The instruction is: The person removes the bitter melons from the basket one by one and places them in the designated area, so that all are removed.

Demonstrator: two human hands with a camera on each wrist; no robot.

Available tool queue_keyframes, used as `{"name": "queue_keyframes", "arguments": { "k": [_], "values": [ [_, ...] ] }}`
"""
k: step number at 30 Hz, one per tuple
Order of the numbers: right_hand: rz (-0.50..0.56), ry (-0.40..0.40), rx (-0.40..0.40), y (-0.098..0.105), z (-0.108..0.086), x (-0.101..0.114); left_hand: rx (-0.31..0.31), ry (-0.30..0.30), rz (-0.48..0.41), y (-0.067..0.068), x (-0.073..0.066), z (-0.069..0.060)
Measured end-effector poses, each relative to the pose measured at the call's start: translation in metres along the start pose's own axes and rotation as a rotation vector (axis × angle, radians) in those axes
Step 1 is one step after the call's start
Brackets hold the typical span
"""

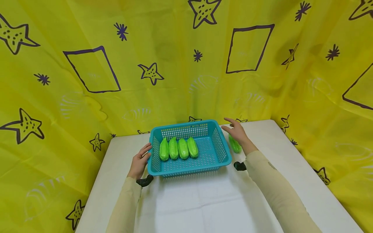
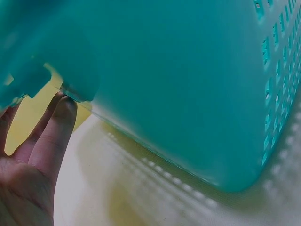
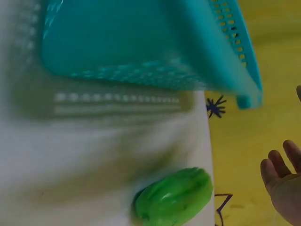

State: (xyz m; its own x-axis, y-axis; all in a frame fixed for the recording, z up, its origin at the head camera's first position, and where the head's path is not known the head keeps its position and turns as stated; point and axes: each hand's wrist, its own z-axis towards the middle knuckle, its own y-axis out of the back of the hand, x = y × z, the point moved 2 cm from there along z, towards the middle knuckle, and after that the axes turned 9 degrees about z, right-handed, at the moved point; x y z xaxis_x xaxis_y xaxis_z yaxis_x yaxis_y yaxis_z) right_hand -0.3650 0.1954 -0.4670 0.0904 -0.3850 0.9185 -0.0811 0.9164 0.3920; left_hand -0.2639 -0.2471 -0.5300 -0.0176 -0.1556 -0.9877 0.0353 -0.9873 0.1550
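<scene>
A blue-green plastic basket stands at the back middle of the white table, with several glossy green, elongated gourd-like vegetables in a row in its left part. My left hand is at the basket's left end. In the left wrist view its fairly straight fingers reach up to the basket's rim, seemingly touching it. To the right of the basket, my right hand hovers with fingers spread, holding nothing. Beneath it one more green vegetable lies on the table, partly hidden by the hand in the head view.
The white table ends at the back against a yellow curtain printed with stars and frames. The curtain also hangs on both sides. A black wrist device is by the left wrist, and another black device by the right.
</scene>
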Motion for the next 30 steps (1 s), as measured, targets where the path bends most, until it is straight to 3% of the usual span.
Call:
{"name": "queue_keyframes", "arguments": {
  "k": [6,13,27,30],
  "values": [
    [0.064,-0.035,0.031,-0.016,0.001,0.023,-0.010,0.007,-0.012,-0.002,-0.004,-0.001],
    [0.098,-0.062,0.078,-0.028,0.001,0.034,0.005,0.025,-0.023,-0.001,-0.005,-0.001],
    [0.034,-0.027,0.213,-0.046,0.000,0.042,0.053,0.049,0.029,0.005,-0.002,0.002],
    [0.012,-0.006,0.259,-0.050,0.000,0.042,0.069,0.057,0.033,0.005,-0.008,-0.001]
  ]
}}
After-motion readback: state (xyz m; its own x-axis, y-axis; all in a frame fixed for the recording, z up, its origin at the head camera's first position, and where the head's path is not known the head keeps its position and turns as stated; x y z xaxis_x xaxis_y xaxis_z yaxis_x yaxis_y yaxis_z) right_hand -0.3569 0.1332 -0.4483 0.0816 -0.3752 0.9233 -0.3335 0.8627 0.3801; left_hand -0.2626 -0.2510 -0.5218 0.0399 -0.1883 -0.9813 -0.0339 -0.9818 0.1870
